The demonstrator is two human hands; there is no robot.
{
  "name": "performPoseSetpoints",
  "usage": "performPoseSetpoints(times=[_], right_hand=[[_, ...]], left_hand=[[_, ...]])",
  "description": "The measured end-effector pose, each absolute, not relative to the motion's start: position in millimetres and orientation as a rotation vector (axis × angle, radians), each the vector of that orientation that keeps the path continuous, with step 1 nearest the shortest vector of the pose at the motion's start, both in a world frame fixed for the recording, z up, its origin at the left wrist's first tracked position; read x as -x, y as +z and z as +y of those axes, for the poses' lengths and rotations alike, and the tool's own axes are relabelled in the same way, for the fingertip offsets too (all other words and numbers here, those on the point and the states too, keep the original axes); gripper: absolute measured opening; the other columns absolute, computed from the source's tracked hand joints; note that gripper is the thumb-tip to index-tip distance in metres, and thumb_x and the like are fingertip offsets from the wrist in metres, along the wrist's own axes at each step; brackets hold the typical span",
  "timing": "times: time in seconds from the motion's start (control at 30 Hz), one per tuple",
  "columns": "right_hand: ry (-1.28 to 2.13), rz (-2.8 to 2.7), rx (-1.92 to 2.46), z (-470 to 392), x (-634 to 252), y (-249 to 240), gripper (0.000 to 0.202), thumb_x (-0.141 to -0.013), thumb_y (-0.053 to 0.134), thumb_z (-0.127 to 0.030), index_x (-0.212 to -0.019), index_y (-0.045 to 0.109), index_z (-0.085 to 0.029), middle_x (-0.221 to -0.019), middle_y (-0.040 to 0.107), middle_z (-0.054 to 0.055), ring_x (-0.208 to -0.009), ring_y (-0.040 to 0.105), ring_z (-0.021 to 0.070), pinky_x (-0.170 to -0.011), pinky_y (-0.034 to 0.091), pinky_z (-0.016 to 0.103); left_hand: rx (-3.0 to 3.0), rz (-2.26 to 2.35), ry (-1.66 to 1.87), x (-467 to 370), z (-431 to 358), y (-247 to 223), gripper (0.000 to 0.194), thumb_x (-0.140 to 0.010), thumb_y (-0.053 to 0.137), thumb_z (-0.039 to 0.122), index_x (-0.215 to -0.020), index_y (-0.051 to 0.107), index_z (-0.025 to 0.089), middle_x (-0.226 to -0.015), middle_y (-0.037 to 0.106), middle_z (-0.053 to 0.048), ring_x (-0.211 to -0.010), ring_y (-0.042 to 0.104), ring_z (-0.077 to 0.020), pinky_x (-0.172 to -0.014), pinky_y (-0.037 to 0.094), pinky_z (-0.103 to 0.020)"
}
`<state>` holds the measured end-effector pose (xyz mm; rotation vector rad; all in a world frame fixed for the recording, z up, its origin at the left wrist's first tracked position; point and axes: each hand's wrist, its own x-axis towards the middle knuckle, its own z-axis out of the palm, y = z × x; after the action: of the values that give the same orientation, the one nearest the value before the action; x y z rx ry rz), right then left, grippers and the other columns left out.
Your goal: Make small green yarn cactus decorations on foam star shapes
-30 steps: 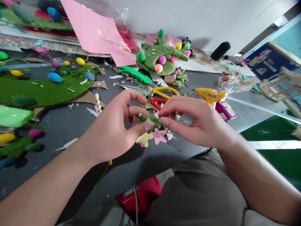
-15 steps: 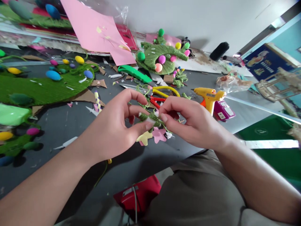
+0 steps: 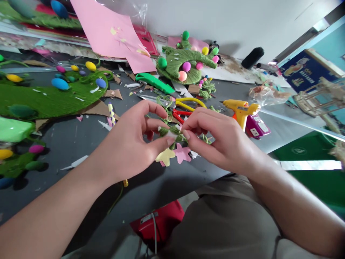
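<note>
In the head view, the left hand (image 3: 136, 142) pinched a small yarn-wrapped piece (image 3: 176, 131) between thumb and bent forefinger, the other fingers curled loosely. The right hand (image 3: 219, 136) had its thumb and forefinger pressed together at the piece's right end (on its body or on a loose strand, I could not tell). The piece was held just above the counter (image 3: 188, 176), between the two hands. The step in hand looked like fine fingertip work on the yarn, and the next move seemed to call for a steady left pinch and a light right one, the piece being so little.

Its green yarn looked soft and ropy, with a smooth white patch showing by the left thumb. Near it lay flat paper cutouts with crisp edges, a pale yellow star (image 3: 165, 157) beside a pink star (image 3: 182, 154). Beyond were scissors with glossy yellow handles (image 3: 192, 101), a ribbed green cutter (image 3: 155, 82) and a hard yellow glue gun (image 3: 238, 107). Farther back, a curved, tightly wound green form (image 3: 182, 57) carried round, matte balls in several colours, near a big, smooth pink sheet (image 3: 105, 30).
</note>
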<state>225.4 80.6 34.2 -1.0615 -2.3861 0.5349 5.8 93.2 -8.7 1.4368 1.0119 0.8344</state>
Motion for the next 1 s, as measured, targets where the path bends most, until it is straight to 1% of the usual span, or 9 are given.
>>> performPoseSetpoints(times=[0.1, 0.17, 0.3, 0.4, 0.57, 0.67, 0.83, 0.9, 1.0], right_hand=[[0.442, -2.432, 1.009, 79.5, -226.6, 35.5, 0.007, -0.095, 0.062, -0.012, -0.093, 0.066, -0.017, -0.092, 0.065, 0.006, -0.087, 0.06, 0.0173, -0.08, 0.049, 0.032], [0.453, -2.413, 1.0, 78.9, -227.8, 37.1, 0.008, -0.094, 0.063, -0.011, -0.093, 0.068, -0.018, -0.094, 0.067, 0.006, -0.089, 0.062, 0.018, -0.081, 0.05, 0.033], [0.673, -2.219, 1.091, 82.9, -234.0, 38.7, 0.007, -0.094, 0.066, -0.016, -0.094, 0.071, -0.021, -0.09, 0.069, 0.002, -0.082, 0.062, 0.0153, -0.074, 0.051, 0.031], [0.821, -2.131, 1.159, 90.9, -240.3, 35.7, 0.007, -0.095, 0.068, -0.023, -0.094, 0.074, -0.021, -0.089, 0.072, 0.001, -0.08, 0.064, 0.0144, -0.073, 0.052, 0.031], [1.162, -2.093, 1.141, 101.7, -243.6, 27.9, 0.013, -0.093, 0.073, -0.029, -0.101, 0.078, -0.02, -0.092, 0.077, 0.002, -0.079, 0.068, 0.0144, -0.07, 0.055, 0.029], [1.318, -2.043, 1.093, 103.9, -242.3, 25.2, 0.017, -0.093, 0.075, -0.03, -0.104, 0.079, -0.018, -0.091, 0.078, 0.001, -0.075, 0.068, 0.0116, -0.064, 0.053, 0.024], [1.425, -2.007, 1.096, 104.8, -242.8, 24.2, 0.018, -0.092, 0.076, -0.03, -0.105, 0.081, -0.019, -0.078, 0.076, -0.003, -0.063, 0.062, 0.0065, -0.056, 0.05, 0.02], [1.446, -1.999, 1.114, 104.7, -243.9, 24.0, 0.019, -0.092, 0.076, -0.033, -0.105, 0.082, -0.021, -0.077, 0.076, -0.003, -0.062, 0.062, 0.0067, -0.056, 0.051, 0.019], [1.484, -1.978, 1.141, 104.3, -245.6, 23.0, 0.021, -0.092, 0.077, -0.036, -0.107, 0.083, -0.024, -0.083, 0.079, -0.001, -0.067, 0.068, 0.0097, -0.058, 0.054, 0.021]], left_hand=[[-1.427, 1.039, 0.864, -4.6, 93.0, -8.3, 0.04, -0.079, 0.08, 0.034, -0.106, 0.052, 0.027, -0.081, 0.079, 0.0, -0.06, 0.065, -0.0176, -0.047, 0.05, -0.028], [-1.428, 1.031, 0.878, -3.9, 92.8, -8.6, 0.04, -0.078, 0.081, 0.033, -0.106, 0.052, 0.027, -0.082, 0.079, -0.001, -0.062, 0.067, -0.0185, -0.049, 0.052, -0.029], [-1.428, 0.982, 0.878, -3.1, 91.8, -8.0, 0.04, -0.079, 0.081, 0.03, -0.107, 0.053, 0.027, -0.086, 0.08, 0.0, -0.061, 0.069, -0.0181, -0.052, 0.058, -0.032], [-1.423, 0.958, 0.868, -3.1, 89.9, -5.1, 0.04, -0.08, 0.081, 0.028, -0.109, 0.054, 0.026, -0.09, 0.08, 0.001, -0.063, 0.072, -0.0179, -0.052, 0.059, -0.029], [-1.435, 0.872, 0.82, -3.5, 86.7, -0.2, 0.038, -0.081, 0.081, 0.024, -0.111, 0.056, 0.026, -0.09, 0.08, 0.003, -0.064, 0.076, -0.0174, -0.052, 0.059, -0.024], [-1.455, 0.872, 0.801, -3.0, 86.0, 0.4, 0.04, -0.081, 0.081, 0.023, -0.113, 0.058, 0.028, -0.088, 0.08, 0.004, -0.062, 0.076, -0.0164, -0.05, 0.056, -0.022], [-1.438, 0.872, 0.783, -2.1, 86.2, -0.4, 0.042, -0.081, 0.081, 0.024, -0.116, 0.058, 0.031, -0.091, 0.08, 0.004, -0.065, 0.076, -0.017, -0.051, 0.057, -0.022], [-1.429, 0.863, 0.774, -1.9, 86.2, -0.9, 0.042, -0.082, 0.082, 0.024, -0.115, 0.058, 0.031, -0.091, 0.08, 0.004, -0.067, 0.076, -0.0165, -0.051, 0.058, -0.021], [-1.439, 0.867, 0.767, -1.6, 85.8, -1.2, 0.041, -0.083, 0.081, 0.023, -0.116, 0.057, 0.031, -0.093, 0.08, 0.004, -0.069, 0.076, -0.0154, -0.054, 0.059, -0.02]])
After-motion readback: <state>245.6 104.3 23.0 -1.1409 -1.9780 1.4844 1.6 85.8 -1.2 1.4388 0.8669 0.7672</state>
